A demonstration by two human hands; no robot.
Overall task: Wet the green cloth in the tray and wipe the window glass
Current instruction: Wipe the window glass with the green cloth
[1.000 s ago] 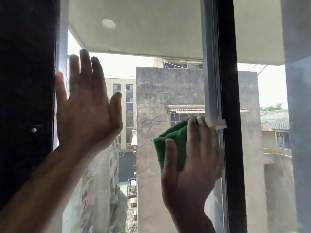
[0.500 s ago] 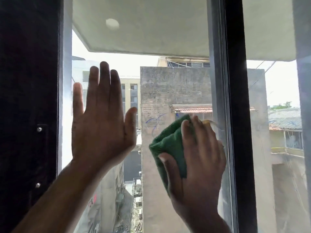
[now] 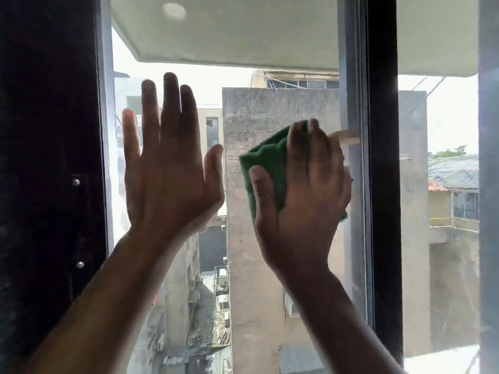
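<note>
Single view, head-worn, wide-angle. Directed forward and slightly upward at the window glass point(image 3: 283, 265), taken from close range. Frame filled by the pane between the dark left frame point(image 3: 48, 184) and the black mullion point(image 3: 382, 184); both raised forearms entering from the lower edge. No second view supplied.

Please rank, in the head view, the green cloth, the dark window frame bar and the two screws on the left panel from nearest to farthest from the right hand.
1. green cloth, under the right hand.
2. dark window frame bar, just right.
3. screws, far left.
</note>
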